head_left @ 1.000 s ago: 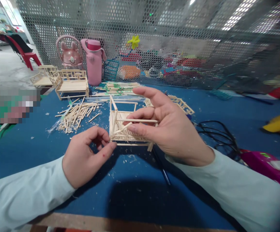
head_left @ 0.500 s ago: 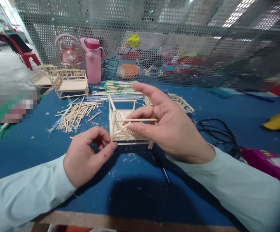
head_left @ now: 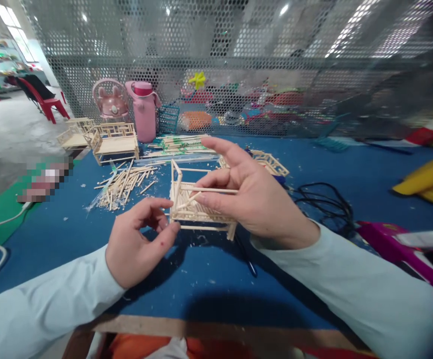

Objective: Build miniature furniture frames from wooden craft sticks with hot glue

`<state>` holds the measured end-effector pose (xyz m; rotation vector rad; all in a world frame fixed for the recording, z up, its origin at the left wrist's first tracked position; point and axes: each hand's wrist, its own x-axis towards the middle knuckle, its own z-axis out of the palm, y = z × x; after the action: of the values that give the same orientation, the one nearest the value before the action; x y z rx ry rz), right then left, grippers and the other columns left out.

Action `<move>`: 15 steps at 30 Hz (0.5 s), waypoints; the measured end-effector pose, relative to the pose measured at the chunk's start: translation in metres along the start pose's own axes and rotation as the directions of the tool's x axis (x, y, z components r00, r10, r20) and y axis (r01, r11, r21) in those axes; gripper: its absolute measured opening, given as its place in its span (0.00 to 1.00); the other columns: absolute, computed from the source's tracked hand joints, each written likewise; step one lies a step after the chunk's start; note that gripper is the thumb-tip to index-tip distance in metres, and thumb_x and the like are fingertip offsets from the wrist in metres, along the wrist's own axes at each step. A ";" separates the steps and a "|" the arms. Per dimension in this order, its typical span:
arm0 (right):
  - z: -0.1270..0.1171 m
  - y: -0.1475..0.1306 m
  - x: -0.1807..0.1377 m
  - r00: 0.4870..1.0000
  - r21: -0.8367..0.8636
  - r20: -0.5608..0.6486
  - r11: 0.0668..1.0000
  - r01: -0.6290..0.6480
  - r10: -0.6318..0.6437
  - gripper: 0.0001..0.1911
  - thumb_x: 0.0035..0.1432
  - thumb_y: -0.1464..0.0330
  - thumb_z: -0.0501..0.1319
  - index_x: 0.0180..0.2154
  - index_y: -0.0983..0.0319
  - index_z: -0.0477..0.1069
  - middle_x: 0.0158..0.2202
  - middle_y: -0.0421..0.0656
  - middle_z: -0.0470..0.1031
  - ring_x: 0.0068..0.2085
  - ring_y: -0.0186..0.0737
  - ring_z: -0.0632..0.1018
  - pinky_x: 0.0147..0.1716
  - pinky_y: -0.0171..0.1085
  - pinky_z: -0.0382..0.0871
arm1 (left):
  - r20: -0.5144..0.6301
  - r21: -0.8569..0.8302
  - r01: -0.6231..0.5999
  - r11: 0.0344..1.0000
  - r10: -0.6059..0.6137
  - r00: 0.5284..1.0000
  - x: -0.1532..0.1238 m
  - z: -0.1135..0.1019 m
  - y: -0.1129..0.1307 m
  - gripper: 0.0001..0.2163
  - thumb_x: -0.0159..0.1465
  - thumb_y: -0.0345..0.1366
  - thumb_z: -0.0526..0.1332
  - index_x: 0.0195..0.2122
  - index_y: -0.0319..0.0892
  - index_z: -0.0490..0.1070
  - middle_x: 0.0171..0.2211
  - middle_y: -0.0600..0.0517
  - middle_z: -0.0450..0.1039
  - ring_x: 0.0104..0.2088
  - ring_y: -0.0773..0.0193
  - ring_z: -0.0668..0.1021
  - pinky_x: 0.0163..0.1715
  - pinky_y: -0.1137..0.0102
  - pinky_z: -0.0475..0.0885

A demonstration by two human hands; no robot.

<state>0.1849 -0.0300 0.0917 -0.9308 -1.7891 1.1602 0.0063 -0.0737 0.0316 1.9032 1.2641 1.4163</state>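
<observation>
A miniature bench made of thin wooden sticks (head_left: 201, 218) stands on the blue tabletop in front of me. My left hand (head_left: 137, 239) has its thumb and fingers closed about the bench's near left corner. Between the thumb and a bent finger of my right hand (head_left: 251, 199) is a short wooden stick (head_left: 193, 200), slanting inside the bench frame. My right index finger is raised and points left. A long stick rail (head_left: 209, 190) runs across in front of the right fingers. Part of the bench's right side is hidden behind that hand.
Loose cut sticks (head_left: 124, 184) lie left of the bench. Two finished stick benches (head_left: 115, 144) and a pink bottle (head_left: 145, 117) stand behind. A dark pen (head_left: 246, 257), black cables (head_left: 324, 202) and a purple tool (head_left: 391, 244) are at right. A perforated metal panel (head_left: 238, 30) rises behind.
The view has shifted slightly, with the table edge showing more. My left index finger has lifted a little along the corner post. The right hand keeps its pinch on the short stick.
</observation>
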 end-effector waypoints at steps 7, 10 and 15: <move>-0.004 -0.007 0.002 0.996 0.043 0.087 0.999 -0.028 0.024 0.42 0.48 0.77 0.62 0.61 0.57 0.47 0.27 0.34 0.74 0.24 0.30 0.74 0.20 0.28 0.68 | 0.011 -0.005 0.023 1.000 -0.023 1.000 -0.003 -0.001 0.002 0.08 0.56 0.32 0.62 0.38 0.39 0.69 0.20 0.58 0.69 0.19 0.73 0.71 0.20 0.79 0.69; -0.006 -0.006 0.002 0.995 0.060 0.095 0.998 -0.035 0.030 0.42 0.47 0.77 0.62 0.61 0.57 0.47 0.27 0.34 0.74 0.25 0.30 0.75 0.21 0.28 0.68 | 0.016 -0.015 0.041 0.999 -0.041 0.999 -0.003 -0.001 0.001 0.09 0.56 0.32 0.62 0.39 0.40 0.70 0.21 0.57 0.69 0.19 0.73 0.71 0.21 0.78 0.70; -0.007 -0.005 0.000 0.994 0.042 0.108 0.999 -0.022 0.017 0.43 0.47 0.76 0.63 0.62 0.57 0.47 0.28 0.35 0.75 0.26 0.31 0.76 0.22 0.29 0.69 | 0.015 -0.021 0.079 0.997 -0.078 0.997 -0.002 0.000 0.001 0.09 0.56 0.33 0.62 0.38 0.39 0.70 0.21 0.57 0.69 0.19 0.72 0.71 0.20 0.78 0.70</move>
<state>0.1905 -0.0286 0.0984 -0.8773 -1.8363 1.2774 0.0060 -0.0761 0.0311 1.8257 1.2972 1.3695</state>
